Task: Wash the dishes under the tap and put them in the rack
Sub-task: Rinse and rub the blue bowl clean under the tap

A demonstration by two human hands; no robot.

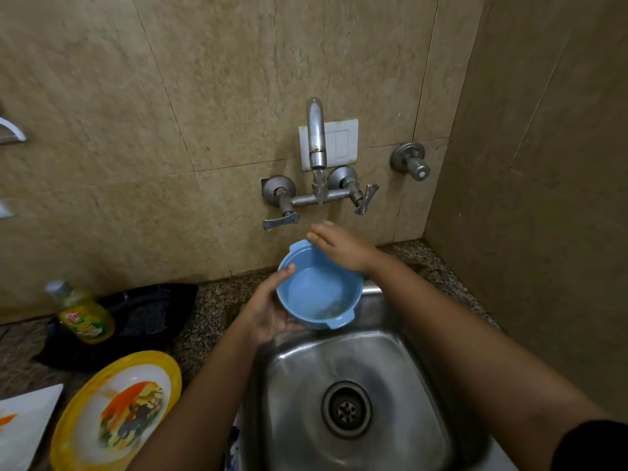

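Speckled granite counter point(217, 307) around steel sink point(373, 385), drain at basin middle. Yellow plate point(115, 413) on counter's near left edge, white plate point(23, 423) beside it. Soap bottle point(83, 314) farther back, against black rack point(149, 314). Blue bowl point(317, 287) held over sink's far edge; left hand point(268, 311) clamped on its rim, right hand point(339, 246) fingers spread loose over far rim. Tap point(316, 137) running, beige tiled wall point(136, 113) behind.
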